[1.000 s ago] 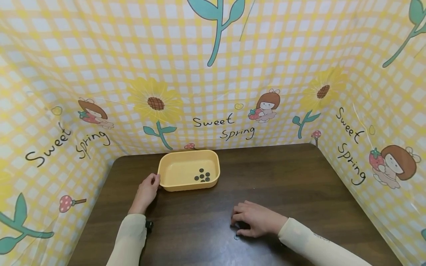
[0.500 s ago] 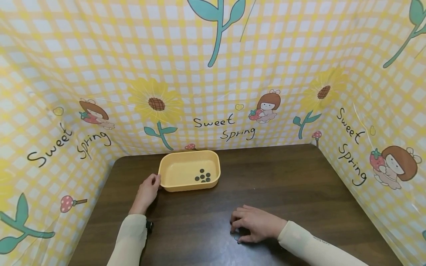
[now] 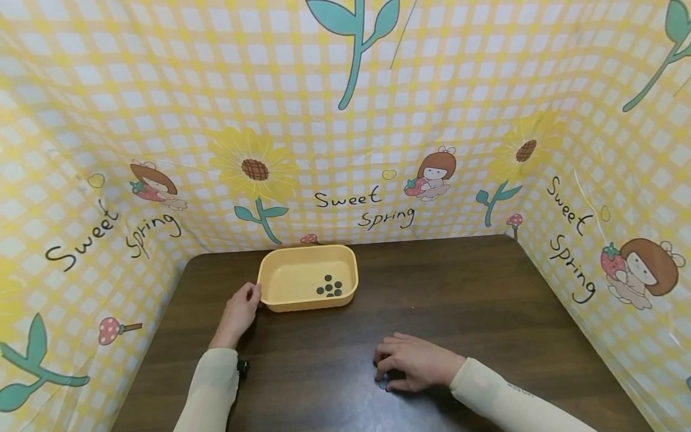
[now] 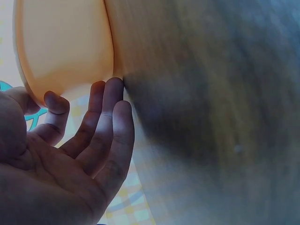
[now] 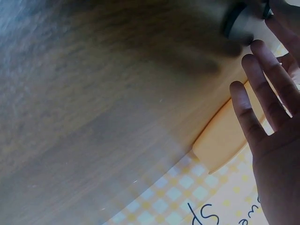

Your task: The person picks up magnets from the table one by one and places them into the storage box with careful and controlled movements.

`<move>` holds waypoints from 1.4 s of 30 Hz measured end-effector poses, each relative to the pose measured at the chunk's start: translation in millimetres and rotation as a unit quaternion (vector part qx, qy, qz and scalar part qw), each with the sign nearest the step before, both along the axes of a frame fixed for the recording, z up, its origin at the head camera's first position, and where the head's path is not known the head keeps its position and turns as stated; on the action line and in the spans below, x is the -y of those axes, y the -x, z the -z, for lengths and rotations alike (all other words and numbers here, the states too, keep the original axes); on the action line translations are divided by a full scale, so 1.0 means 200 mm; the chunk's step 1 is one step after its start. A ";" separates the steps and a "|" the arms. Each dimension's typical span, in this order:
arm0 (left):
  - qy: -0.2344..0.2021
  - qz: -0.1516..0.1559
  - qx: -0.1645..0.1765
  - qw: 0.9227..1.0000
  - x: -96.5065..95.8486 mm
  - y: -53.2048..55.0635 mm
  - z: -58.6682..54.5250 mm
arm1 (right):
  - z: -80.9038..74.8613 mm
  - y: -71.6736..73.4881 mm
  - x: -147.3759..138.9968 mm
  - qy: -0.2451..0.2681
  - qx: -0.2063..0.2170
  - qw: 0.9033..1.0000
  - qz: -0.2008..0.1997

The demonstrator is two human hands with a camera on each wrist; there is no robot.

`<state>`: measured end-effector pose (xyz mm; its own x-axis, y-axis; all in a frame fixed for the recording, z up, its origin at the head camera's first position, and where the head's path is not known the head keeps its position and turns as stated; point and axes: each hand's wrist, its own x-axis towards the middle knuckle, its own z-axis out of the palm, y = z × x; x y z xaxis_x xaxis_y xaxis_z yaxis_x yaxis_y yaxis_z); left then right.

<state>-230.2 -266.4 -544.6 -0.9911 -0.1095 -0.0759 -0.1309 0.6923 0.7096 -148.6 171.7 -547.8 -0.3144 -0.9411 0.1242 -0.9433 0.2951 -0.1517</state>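
Observation:
A yellow rectangular basin (image 3: 286, 282) with rounded corners stands at the back of the table. Inside it, several small dark round discs (image 3: 329, 288) lie together near the right front corner. My left hand (image 3: 237, 315) pinches the basin's left rim between thumb and index finger, its other fingers loosely bent beside the wall. On the table at front centre, my right hand (image 3: 418, 363) has its thumb and index finger curled at a small round disc (image 3: 383, 383), at its edges. In the right wrist view this disc (image 5: 234, 21) looks blurred and partly hidden; its kind is unclear.
The dark brown wooden table (image 3: 453, 288) has rounded back corners. A yellow-and-white checked cloth (image 3: 335, 138) with flowers and lettering rises along the back and both sides, close behind the basin. A tiny pale speck (image 3: 412, 308) lies on the wood.
My right hand has shifted slightly toward the near edge, and its thumb and index finger have closed in on the disc. The left hand and the basin have stayed in place.

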 end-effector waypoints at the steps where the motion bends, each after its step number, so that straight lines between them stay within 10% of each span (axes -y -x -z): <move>1: -0.001 0.000 0.000 1.000 0.00 0.00 0.00 | 0.00 0.00 0.00 0.000 0.001 1.000 0.000; 42: 0.002 0.004 -0.008 1.000 -0.01 0.00 0.00 | -0.02 -0.01 0.02 -0.006 0.028 0.999 0.021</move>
<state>-229.8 -265.0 -544.3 -0.9930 -0.1025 -0.0594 -0.1142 0.6955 0.7094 -146.1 168.0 -544.1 -0.3603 -0.9281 0.0934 -0.9200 0.3371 -0.1999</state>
